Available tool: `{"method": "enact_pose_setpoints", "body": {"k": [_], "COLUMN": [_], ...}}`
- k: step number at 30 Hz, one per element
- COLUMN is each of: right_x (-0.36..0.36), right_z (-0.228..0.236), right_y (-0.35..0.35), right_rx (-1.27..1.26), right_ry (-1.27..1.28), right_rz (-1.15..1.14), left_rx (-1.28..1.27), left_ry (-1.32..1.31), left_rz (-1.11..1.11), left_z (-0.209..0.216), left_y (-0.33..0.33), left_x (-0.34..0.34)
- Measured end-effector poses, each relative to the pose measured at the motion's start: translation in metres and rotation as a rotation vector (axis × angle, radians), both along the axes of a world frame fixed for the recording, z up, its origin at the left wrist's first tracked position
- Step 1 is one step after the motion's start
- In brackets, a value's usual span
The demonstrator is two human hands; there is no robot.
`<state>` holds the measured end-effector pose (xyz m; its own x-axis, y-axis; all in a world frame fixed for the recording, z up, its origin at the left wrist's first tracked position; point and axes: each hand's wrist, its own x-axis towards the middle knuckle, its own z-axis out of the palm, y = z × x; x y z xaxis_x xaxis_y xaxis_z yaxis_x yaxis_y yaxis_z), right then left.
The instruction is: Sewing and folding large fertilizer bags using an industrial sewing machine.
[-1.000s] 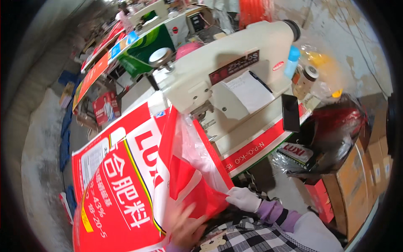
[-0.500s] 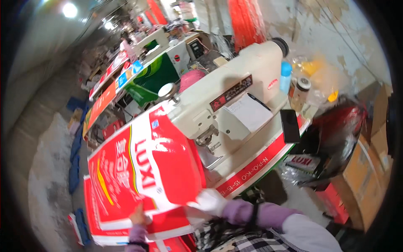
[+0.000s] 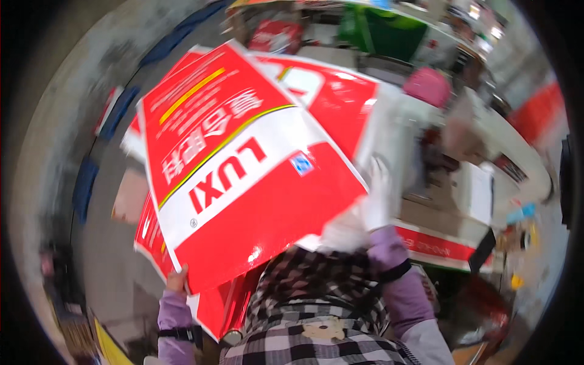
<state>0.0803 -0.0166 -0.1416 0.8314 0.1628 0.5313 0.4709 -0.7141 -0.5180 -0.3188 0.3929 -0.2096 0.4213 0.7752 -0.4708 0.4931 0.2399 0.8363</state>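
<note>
A flat red-and-white printed sack (image 3: pixel 255 176) with a yellow-green stripe lies tilted in front of me. My left hand (image 3: pixel 177 281), bare, is closed on its near left edge. At the sack's right corner is my right hand (image 3: pixel 378 198) in a white glove, its fingers stretched out and somewhat blurred. Whether its palm touches the sack I cannot tell. Beneath and beyond lies another red-and-white sack (image 3: pixel 350 100), and more red sack material (image 3: pixel 228 304) shows below the near edge. To the right stands a cream sewing machine (image 3: pixel 517 131), smeared by motion.
On the machine bed lie a white paper pad (image 3: pixel 480 191) and a dark phone (image 3: pixel 482 249). A pink rounded object (image 3: pixel 427 86) sits behind the machine. A green sheet (image 3: pixel 383 30) hangs at the far side. Blue cloth bundles (image 3: pixel 85 188) line the floor at left.
The view has swung left and down. The top sack has turned and come away from the machine's needle area toward me. My left hand has shifted to its edge; my right hand points upward.
</note>
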Motion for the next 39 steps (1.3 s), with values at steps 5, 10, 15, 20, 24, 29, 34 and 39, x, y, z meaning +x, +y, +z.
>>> {"method": "enact_pose_setpoints", "body": {"k": [5,10,15,20,24,29,34,39], "right_x": [-0.044,-0.132,-0.132,-0.114,-0.110,-0.118,-0.150,-0.146], "right_z": [0.014,-0.074,-0.212,-0.275,-0.255,-0.210,-0.130,-0.046], "right_y": [0.123,0.220,0.184,0.150,0.150,0.129,0.079,0.016], "right_rx": [0.311,-0.246,-0.113,-0.199,-0.153,0.198,0.238,-0.328], "right_ry": [0.462,0.454,0.404,0.963,1.038,1.067,0.748,0.833], "right_rz": [0.661,0.861,0.540,0.408,0.546,0.797,0.951,0.854], "left_rx": [0.395,0.256,-0.117,-0.604,-0.391,0.754,1.215,1.113], "left_ry": [0.138,0.866,0.488,-0.317,0.287,0.425,-0.455,-0.270], "left_rz": [0.253,0.298,0.512,0.805,0.612,0.190,-0.899,-1.136], "left_z": [-0.015,-0.061,-0.112,-0.147,-0.174,-0.120,0.021,0.053], "left_y": [0.028,-0.034,-0.150,-0.146,-0.118,-0.044,-0.163,-0.290], "left_x": [-0.136,-0.317,-0.337,-0.253,-0.259,-0.136,0.207,0.340]}}
